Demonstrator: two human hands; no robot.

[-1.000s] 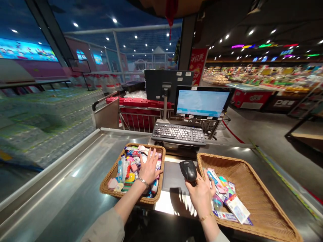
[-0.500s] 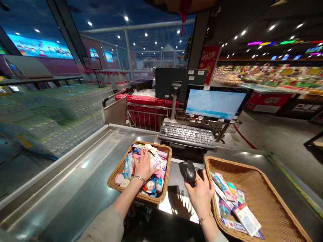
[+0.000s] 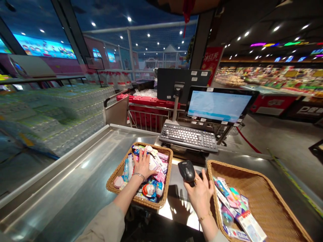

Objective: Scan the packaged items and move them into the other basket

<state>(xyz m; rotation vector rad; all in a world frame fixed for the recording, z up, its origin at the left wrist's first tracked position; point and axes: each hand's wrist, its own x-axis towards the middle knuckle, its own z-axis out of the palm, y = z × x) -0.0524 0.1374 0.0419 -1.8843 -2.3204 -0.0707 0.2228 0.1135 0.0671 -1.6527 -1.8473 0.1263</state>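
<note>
Left hand: fingers spread, palm down over small packages
Right hand: fingers wrapped round the black scanner
Black scanner: between both baskets
Left basket: at the counter's near edge
Right basket: packages along its left edge
Keyboard: counter's far edge

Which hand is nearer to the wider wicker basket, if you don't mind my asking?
Right: the right hand is beside the wider basket; the left hand is over the smaller basket, farther away.
</note>
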